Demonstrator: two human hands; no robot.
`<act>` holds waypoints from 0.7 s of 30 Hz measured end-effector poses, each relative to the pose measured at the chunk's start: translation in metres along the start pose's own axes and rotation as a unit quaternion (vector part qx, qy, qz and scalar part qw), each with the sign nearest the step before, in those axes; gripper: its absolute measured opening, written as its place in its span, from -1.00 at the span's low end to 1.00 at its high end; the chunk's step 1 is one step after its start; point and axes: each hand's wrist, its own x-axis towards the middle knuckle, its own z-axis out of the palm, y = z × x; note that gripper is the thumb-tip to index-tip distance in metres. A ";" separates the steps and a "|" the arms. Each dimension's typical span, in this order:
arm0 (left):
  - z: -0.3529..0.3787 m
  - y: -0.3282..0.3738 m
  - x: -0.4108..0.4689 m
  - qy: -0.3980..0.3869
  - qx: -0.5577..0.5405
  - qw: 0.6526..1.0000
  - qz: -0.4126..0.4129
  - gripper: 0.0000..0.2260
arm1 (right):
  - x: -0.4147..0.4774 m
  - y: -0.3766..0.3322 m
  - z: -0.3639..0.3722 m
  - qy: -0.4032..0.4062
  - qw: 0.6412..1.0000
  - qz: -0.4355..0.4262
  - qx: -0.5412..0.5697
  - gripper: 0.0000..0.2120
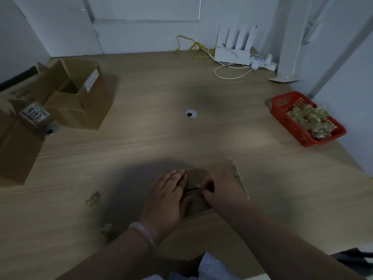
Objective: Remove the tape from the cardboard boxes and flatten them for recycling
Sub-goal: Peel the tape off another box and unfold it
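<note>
1. Head view, the step in hand: taking tape off the box (219,168) at lower centre of the frame. It lies low on the tabletop (181,142), right in front of the person and partly under both hands
2. Left hand (171,190): fingers straight and together, palm down, pressing the box's left part to pin it. It grasps nothing
3. Right hand (220,191): fingers curled, tips pinched at the right end of a thin dark strip (191,189) that runs between the two hands. Whether this is a tape edge, a slit or a tool is too blurred to tell
4. Next move, as I judge it: the left hand bears down on the card while the right draws the strip along the seam, low and steady so it comes off whole. Then the panels get folded flat
5. Look of the box: plain brown card in shadow, seemingly almost flat already, with a pale printed band down its right edge
6. Left to do, likely: an open box (80,98) at upper left and a labelled box (16,142) at far left, both standing
7. Tape wads (306,120) fill the red basket (282,110) at right, and small scraps (93,199) lie left of the hands
</note>
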 end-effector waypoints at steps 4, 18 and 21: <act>-0.001 0.000 0.000 0.005 0.013 1.000 0.000 -0.56 | 0.000 0.004 -0.008 0.027 0.999 0.021 0.021 -0.87; -0.005 0.013 0.001 -0.024 0.001 0.999 -0.037 -0.50 | 0.000 0.027 -0.011 0.004 0.994 -0.101 -0.033 -0.75; -0.002 0.021 0.008 -0.051 0.021 0.996 -0.074 -0.43 | 0.004 0.029 -0.013 0.016 0.999 -0.028 0.021 -0.74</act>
